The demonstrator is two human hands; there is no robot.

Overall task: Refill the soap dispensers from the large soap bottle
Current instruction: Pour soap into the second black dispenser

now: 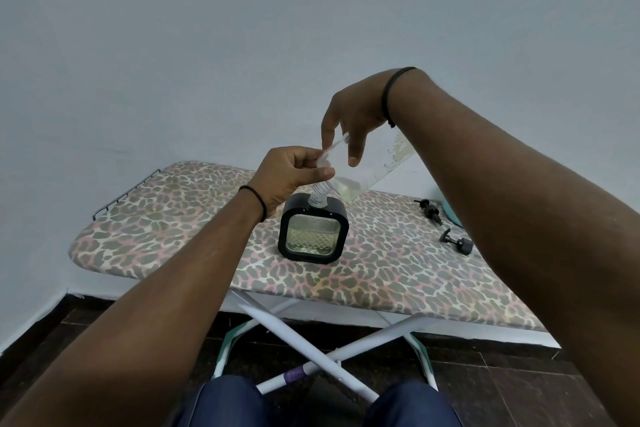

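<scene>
A square black-framed soap dispenser (312, 231) with a clear patterned window stands on the ironing board (180, 229), partly filled with pale yellow liquid. Its pump is off. A large clear soap bottle (375, 163) is tipped over it, its threaded mouth meeting the dispenser's neck (318, 198). A little yellowish soap pools in the bottle's lower side. My left hand (289, 177) grips the bottle near its neck. My right hand (353, 121) holds the bottle's body from above with thumb and fingers.
Two black pump heads (429, 210) (457, 242) lie on the board at the right, beside a teal object (453, 213) partly hidden by my right arm. The board has a wire rest (124, 192) at its left end, a wall behind, crossed white legs below.
</scene>
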